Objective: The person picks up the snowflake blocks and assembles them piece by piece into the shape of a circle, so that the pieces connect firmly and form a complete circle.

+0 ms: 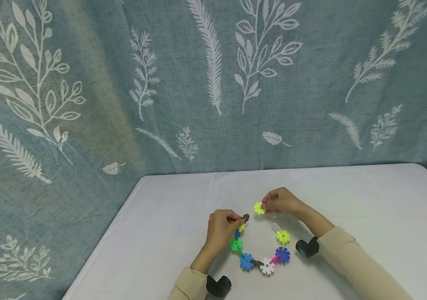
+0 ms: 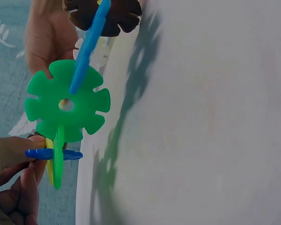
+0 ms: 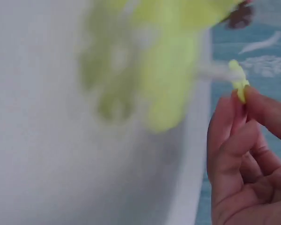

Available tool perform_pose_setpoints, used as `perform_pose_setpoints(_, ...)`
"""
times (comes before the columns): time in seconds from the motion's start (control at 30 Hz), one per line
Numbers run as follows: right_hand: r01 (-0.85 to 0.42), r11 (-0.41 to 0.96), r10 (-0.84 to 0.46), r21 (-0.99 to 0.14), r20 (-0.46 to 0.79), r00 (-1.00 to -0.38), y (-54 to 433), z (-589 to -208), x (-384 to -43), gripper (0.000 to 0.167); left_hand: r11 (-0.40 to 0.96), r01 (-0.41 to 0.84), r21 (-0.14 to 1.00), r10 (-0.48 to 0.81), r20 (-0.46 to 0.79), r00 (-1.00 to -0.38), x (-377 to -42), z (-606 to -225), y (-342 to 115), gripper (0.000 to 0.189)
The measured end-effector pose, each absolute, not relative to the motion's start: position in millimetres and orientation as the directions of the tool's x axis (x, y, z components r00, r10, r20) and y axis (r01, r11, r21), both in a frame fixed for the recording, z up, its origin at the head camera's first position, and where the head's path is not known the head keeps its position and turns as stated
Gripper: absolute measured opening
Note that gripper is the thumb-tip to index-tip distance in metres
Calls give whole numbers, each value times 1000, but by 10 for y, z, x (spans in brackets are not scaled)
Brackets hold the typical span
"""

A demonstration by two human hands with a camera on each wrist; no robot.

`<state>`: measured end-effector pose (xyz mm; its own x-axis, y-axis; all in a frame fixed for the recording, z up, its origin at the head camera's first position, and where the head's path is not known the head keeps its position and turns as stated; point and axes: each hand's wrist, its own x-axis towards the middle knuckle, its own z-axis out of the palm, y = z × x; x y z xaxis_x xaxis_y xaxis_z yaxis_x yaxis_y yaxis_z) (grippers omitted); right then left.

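Notched plastic discs of many colours are slotted together into a chain that curves like an open ring. My left hand [image 1: 219, 229] pinches the chain's left end, beside a brown disc [image 1: 246, 217]. Below that hand follow a green disc [image 1: 236, 244], a light blue disc [image 1: 247, 261] and a white disc [image 1: 267, 266]. Between thumb and fingers, my right hand [image 1: 282, 201] pinches a yellow disc [image 1: 259, 208] just across the gap from the brown one. In the right wrist view, a blurred whitish disc [image 3: 215, 71] overlaps this yellow disc [image 3: 238, 77].
A white-covered table [image 1: 386, 216] lies under the chain. Behind it hangs a blue-green curtain [image 1: 198, 83] with white leaf patterns. Dark wrist-worn pieces sit by the left sleeve [image 1: 189, 283] and the right sleeve [image 1: 348, 254].
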<state>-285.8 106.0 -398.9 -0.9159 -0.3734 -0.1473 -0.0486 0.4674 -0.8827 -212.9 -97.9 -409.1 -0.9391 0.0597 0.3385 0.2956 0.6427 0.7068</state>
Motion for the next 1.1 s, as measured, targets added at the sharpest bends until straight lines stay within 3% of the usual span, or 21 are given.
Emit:
perform_pose_setpoints(0.17,30,385,-399,-922,-196,-896,1147,-3902,-2730,20,615,337,713,90,361,-928,-2105,-4088,-886,7)
perform_pose_setpoints(0.43,-27,370,-445,-929,-152,-883,1219,-3897,-2645,16,593,412,691,144,413,-899,-2044,-4093,-751,5)
perform_pose_setpoints(0.7,-75,415,-440,-907,-128,-889,1281,-3825,-2598,12,645,498,579,183,515,-837,-1955,-4087,-600,6)
perform_pose_setpoints(1.1,-95,424,-425,-901,-105,-899,1258,-3838,-2601,10,648,461,607,156,486,-860,-1945,-4088,-580,5)
